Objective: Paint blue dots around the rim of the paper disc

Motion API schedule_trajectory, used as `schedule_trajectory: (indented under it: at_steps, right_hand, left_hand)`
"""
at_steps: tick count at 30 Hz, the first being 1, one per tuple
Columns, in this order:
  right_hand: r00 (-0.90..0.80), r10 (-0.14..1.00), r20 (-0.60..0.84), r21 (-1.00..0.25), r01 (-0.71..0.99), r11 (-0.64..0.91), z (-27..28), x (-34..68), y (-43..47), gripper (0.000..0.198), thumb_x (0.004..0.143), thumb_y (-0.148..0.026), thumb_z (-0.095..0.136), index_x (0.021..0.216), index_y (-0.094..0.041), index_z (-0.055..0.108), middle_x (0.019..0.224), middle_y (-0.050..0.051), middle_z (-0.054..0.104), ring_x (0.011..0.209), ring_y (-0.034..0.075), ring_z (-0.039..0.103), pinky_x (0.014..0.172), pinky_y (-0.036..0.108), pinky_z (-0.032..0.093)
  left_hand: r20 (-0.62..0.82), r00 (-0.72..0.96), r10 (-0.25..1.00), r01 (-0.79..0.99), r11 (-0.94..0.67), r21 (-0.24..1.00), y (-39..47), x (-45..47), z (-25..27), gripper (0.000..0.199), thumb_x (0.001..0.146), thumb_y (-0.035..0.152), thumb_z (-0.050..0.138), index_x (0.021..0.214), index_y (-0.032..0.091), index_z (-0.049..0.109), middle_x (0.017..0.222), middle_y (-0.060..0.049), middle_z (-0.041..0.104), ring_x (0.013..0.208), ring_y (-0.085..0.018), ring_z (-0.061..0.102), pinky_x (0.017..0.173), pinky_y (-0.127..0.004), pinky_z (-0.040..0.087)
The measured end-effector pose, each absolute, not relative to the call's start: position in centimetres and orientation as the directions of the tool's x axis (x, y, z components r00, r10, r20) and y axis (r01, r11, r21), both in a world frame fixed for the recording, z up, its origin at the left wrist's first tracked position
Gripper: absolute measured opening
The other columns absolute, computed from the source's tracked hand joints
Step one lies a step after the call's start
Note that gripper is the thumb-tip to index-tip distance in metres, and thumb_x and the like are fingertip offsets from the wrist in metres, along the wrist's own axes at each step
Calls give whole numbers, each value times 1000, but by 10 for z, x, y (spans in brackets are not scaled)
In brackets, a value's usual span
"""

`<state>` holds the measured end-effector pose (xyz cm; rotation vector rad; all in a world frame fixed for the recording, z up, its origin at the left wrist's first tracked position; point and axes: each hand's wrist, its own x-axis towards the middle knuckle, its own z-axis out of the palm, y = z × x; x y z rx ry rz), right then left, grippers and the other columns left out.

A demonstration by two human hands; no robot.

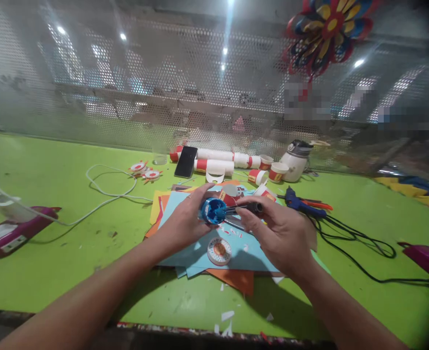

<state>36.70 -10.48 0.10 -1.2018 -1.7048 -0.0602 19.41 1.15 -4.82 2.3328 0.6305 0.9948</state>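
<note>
My left hand [185, 214] is wrapped round a small open jar of blue paint [207, 214], its mouth tilted towards me. In my right hand [282, 231] is a slim dark-handled tool [249, 208], held between thumb and fingers. Its tip reaches into the jar's mouth and is covered in blue; its exact kind is hard to make out. Below the jar, a round patterned disc [219, 251] lies on light blue paper sheets [185, 257]. Orange paper [234, 280] pokes out from under the stack.
Behind my hands lie a phone [186, 162], white tubes [214, 166], paper cups [278, 171] and a grey-white bottle [295, 160]. A blue glue gun [298, 200] with a black cord is at right. Purple power strips [19, 231] and a white cable [101, 199] are on the green table [72, 272].
</note>
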Motion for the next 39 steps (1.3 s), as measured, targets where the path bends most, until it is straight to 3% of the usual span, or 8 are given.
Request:
schedule_trajectory:
  at_steps: [6,12,16,20,24,30,35,39]
  right_hand:
    - [-130,649,749,-330,777,537,-1,372,-105,16,94,-20,63,109,-19,66,95,5,74,83,17,69,72,27,52]
    - [-268,670,692,-189,828,527,-2,371,-104,11,97,-23,57,102,-16,64,82,6,70,72,18,63,64,29,48]
    - [-210,753,623,-342,793,504,2,369,-105,8,95,-23,61,94,-18,67,81,3,73,66,15,64,60,26,47]
    - [-54,780,623,-517,720,463,4,368,-102,10,93,-23,64,85,-20,68,65,-3,68,55,11,61,51,21,46]
    - [-14,735,678,-471,759,449,4,367,-104,9,93,-25,65,85,-20,68,70,-2,70,59,12,62,55,23,47]
    - [-82,657,750,-351,792,500,11,366,-116,11,96,-27,60,92,-20,67,83,3,74,71,15,67,60,25,50]
    - [-24,657,754,-407,767,495,14,365,-121,8,95,-28,63,89,-23,66,74,-2,70,60,12,61,56,24,50]
    - [84,690,719,-557,664,499,11,365,-119,2,92,-25,66,91,-24,68,69,-4,66,54,10,57,52,23,48]
  left_hand:
    - [458,662,594,175,-716,676,8,192,-45,79,75,22,75,143,24,34,140,-13,59,126,-29,59,105,-46,49]
    - [417,707,572,164,-706,689,3,192,-41,76,77,21,74,143,25,37,133,-11,64,119,-27,63,100,-43,51]
    - [392,725,566,169,-698,696,1,193,-39,74,75,16,72,142,25,40,133,-11,64,117,-27,64,97,-42,53]
    - [407,727,553,117,-684,720,3,193,-42,76,73,14,72,140,24,40,138,-11,61,124,-27,61,103,-42,51]
    - [387,739,551,75,-639,765,5,193,-44,77,73,16,73,142,25,40,140,-11,59,127,-28,59,106,-44,50]
    - [446,779,440,-38,-677,735,4,190,-42,76,78,11,69,145,27,37,147,-9,52,131,-26,56,110,-40,48]
    - [442,786,432,-68,-651,756,2,189,-38,74,78,13,70,144,27,39,144,-9,55,128,-27,58,110,-42,49]
    - [369,798,476,-12,-600,800,0,189,-35,74,74,14,72,141,26,41,142,-9,56,121,-27,62,104,-42,53]
